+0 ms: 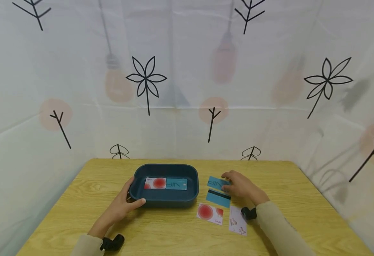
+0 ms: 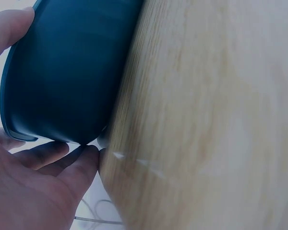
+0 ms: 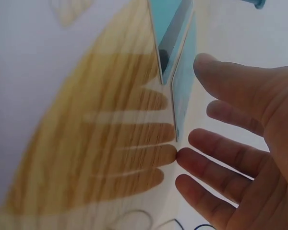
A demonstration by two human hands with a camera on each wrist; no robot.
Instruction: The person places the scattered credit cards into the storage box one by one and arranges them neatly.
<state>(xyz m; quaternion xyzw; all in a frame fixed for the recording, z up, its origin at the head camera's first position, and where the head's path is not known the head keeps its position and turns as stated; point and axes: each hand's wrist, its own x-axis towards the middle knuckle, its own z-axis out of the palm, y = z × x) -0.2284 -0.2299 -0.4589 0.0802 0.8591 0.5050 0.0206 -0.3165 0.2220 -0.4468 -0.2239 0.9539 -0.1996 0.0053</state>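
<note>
At the left end of a dark blue tray (image 1: 166, 204), my left hand (image 1: 118, 207) grips the corner, thumb at the front rim and fingers round the end wall. Inside the tray lie a white card with a red circle (image 1: 159, 183) and a teal card (image 1: 176, 184), side by side. To its right, my right hand (image 1: 241, 186) hovers over the right end of a blue card with large letters (image 1: 215, 183), partly hiding it. The right wrist view shows the thumb and fingers (image 3: 216, 167) spread around this card (image 3: 184, 91), holding nothing.
Nearer me on the wooden table (image 1: 161, 234) lie a blue card with a black stripe (image 1: 217, 200), a white card with a red circle (image 1: 205, 212) and a pale printed card (image 1: 237, 222). A patterned cloth (image 1: 180, 131) hangs behind the table.
</note>
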